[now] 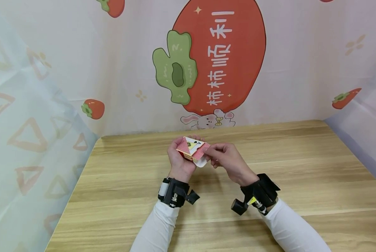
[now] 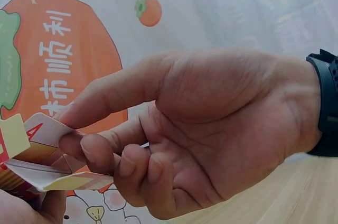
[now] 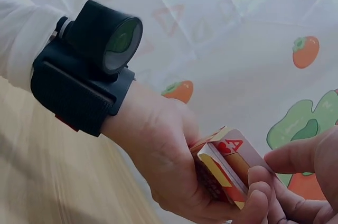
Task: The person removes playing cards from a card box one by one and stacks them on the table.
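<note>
Okay, pale patterned fabric (image 1: 30, 115) far left, then left hand (image 1: 181, 163), black cuff (image 1: 171, 193) on wrist, gripping red-patterned card box (image 1: 191, 146) up over worktop (image 1: 112, 196). Ace print on box's top face, white flap (image 1: 202, 162) poking out near side. Next along, right hand (image 1: 228, 160), similar wrist cuff (image 1: 261, 191), thumb and fingers pinching box's right end.

The big red fruit (image 1: 246, 52) on the wall cloth (image 1: 301, 52) says 柿柿顺利 in white. Below that fruit, the card box (image 1: 189, 146) shows a black A (image 1: 199, 143) and a red A (image 3: 232, 145).
</note>
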`<state>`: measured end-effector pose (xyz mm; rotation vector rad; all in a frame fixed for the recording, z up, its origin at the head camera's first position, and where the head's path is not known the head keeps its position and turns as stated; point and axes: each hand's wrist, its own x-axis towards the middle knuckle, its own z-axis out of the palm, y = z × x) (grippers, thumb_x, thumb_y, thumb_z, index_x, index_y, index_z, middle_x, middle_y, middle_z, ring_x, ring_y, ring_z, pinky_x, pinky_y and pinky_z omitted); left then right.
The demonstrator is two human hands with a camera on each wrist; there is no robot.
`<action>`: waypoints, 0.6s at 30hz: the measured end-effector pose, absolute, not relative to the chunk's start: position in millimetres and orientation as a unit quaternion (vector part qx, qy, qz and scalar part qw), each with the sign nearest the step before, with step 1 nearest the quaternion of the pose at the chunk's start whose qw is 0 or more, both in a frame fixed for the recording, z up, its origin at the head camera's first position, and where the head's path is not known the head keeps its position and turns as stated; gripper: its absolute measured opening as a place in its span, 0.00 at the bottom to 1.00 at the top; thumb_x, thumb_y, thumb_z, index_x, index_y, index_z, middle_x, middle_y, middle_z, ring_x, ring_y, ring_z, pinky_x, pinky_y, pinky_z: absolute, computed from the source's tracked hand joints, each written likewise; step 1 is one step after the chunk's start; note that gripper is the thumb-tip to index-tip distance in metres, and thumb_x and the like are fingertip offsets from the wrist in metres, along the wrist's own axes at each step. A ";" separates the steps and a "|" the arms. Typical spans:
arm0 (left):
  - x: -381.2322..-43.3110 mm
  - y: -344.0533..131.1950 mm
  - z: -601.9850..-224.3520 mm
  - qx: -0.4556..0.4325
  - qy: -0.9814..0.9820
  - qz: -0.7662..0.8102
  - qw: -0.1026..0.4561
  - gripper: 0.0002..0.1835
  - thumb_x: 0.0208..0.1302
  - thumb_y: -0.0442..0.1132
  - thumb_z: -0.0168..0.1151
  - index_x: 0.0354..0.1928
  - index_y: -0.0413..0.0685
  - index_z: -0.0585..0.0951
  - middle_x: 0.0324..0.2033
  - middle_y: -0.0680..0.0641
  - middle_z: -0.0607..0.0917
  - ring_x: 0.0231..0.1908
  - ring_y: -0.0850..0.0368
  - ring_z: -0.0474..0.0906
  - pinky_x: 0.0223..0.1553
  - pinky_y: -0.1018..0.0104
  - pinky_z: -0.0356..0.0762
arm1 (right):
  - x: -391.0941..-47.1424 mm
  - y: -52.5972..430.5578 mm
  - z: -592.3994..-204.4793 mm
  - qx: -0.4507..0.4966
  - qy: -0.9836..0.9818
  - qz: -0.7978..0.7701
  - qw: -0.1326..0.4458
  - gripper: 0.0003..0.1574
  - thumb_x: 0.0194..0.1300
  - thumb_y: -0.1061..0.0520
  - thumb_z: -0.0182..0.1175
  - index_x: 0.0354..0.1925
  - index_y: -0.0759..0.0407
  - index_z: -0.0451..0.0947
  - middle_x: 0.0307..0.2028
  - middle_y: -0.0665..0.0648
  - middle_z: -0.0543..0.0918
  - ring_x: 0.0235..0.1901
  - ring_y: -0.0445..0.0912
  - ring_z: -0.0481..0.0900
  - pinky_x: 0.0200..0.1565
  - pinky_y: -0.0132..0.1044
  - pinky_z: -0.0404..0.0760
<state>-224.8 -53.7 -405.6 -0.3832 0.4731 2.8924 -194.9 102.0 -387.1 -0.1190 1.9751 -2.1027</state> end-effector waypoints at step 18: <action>-222.5 -53.1 -403.8 -0.112 0.211 0.969 0.067 0.22 0.67 0.46 0.48 0.60 0.47 0.63 0.57 0.43 0.70 0.50 0.44 0.77 0.63 0.46 0.70 | -196.7 104.4 -385.8 -0.025 0.670 -0.726 0.155 0.14 0.73 0.58 0.60 0.45 0.71 0.79 0.28 0.56 0.83 0.24 0.43 0.73 0.28 0.31 0.74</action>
